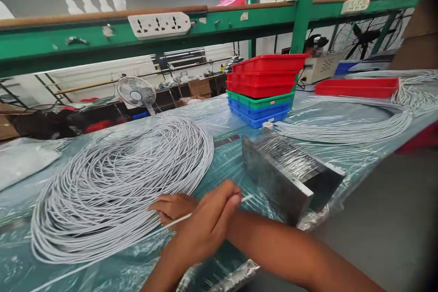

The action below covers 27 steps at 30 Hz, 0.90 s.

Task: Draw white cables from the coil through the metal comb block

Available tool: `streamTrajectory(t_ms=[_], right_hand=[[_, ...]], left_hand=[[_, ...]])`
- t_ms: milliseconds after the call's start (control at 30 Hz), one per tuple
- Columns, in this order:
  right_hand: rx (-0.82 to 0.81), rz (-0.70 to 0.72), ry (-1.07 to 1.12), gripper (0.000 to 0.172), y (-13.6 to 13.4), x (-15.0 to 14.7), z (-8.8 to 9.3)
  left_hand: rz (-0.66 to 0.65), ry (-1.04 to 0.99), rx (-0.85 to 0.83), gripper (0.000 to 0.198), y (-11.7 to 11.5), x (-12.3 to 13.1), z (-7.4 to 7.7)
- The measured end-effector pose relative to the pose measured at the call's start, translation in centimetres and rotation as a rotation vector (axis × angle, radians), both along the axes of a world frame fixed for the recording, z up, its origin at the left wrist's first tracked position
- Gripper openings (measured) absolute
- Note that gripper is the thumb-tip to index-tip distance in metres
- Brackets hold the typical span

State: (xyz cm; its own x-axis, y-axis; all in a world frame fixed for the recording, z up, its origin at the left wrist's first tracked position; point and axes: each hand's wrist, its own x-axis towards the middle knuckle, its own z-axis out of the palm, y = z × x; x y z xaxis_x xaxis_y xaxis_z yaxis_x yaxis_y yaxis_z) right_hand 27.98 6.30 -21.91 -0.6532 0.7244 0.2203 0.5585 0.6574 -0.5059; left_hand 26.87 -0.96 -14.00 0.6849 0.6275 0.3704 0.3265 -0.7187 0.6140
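Observation:
A large coil of white cable (137,164) lies on the plastic-covered table at left centre. My left hand (212,219) is closed around a single white cable (89,264) near its end. A short tip pokes out past the thumb, while the rest runs down to the lower left. Beneath the left wrist, my right arm crosses over to the left. My right hand (174,205) rests at the coil's near right edge with its fingers bent onto the strands; the left hand hides part of it.
Right of my hands stands a metal frame (290,159) wound with thin wire. Stacked red, green and blue trays (263,86) stand behind it. Another cable bundle (342,132) and a red tray (356,86) lie at right. A green shelf beam with a power strip (159,25) crosses above.

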Motion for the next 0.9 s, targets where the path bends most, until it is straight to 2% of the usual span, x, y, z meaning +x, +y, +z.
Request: streamTrajectory(t_ms=[100, 200, 300, 400, 467, 567, 667, 800, 900], right_hand=[[0.112, 0.079, 0.029, 0.048, 0.0, -0.1, -0.6], [0.167, 0.090, 0.050, 0.048, 0.3, -0.5, -1.2], [0.185, 0.108, 0.058, 0.043, 0.8, -1.0, -1.6], [0.195, 0.149, 0.061, 0.036, 1.4, -1.5, -2.0], [0.210, 0.160, 0.078, 0.036, 1.7, -1.7, -2.6], [0.239, 0.166, 0.105, 0.039, 2.2, -2.1, -3.7], [0.262, 0.161, 0.128, 0.041, 2.5, -2.4, -4.7], [0.276, 0.171, 0.138, 0.041, 2.6, -2.3, -4.9], [0.287, 0.190, 0.147, 0.042, 2.5, -2.0, -4.5]], left_hand=[[-0.105, -0.092, 0.022, 0.025, 4.0, 4.1, -0.4], [-0.122, -0.217, -0.024, 0.017, 5.7, 5.5, -0.9], [-0.105, -0.242, -0.064, 0.015, 5.9, 4.9, -0.6], [-0.073, -0.196, -0.008, 0.017, 5.8, 4.2, 0.4], [0.004, -0.127, 0.079, 0.018, 6.0, 4.6, 0.8], [0.190, 0.063, 0.199, 0.016, 6.4, 6.0, 1.1], [0.301, 0.160, 0.211, 0.012, 6.7, 7.1, 1.3], [0.272, 0.145, 0.100, 0.014, 6.6, 7.1, 1.4], [0.271, 0.136, 0.079, 0.015, 6.4, 6.8, 1.2]])
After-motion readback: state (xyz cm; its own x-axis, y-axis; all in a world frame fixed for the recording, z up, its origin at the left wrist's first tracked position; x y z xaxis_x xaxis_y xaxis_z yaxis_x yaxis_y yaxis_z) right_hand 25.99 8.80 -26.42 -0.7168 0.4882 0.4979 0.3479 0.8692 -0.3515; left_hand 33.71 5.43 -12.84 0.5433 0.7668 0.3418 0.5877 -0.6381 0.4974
